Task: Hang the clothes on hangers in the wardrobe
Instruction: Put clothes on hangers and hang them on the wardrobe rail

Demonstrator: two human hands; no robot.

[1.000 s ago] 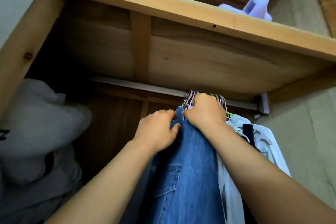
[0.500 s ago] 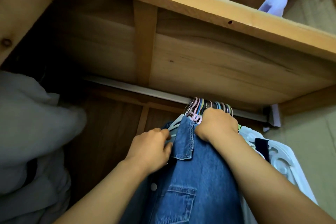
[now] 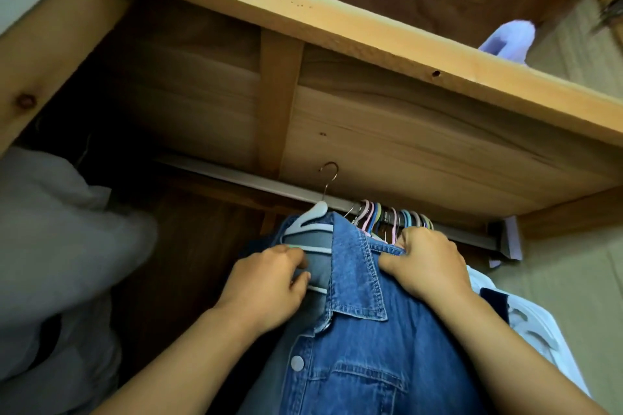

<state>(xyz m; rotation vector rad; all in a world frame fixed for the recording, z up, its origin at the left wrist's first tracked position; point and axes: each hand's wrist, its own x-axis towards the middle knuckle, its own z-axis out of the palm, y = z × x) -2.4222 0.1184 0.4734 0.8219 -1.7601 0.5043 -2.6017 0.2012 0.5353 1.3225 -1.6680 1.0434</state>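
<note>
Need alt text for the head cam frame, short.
Two hands hold a blue denim shirt on a pale hanger, its metal hook raised free in front of the wardrobe rail. The left hand grips the hanger, the right hand pinches the collar beside a cluster of hangers.

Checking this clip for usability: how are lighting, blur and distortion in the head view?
Head view: the denim shirt, both hands and the hanger hook are sharp and evenly lit; the wardrobe's left interior falls into deep shadow; the grey garment at left is soft; wide-angle bending bows the shelf edge.
</note>
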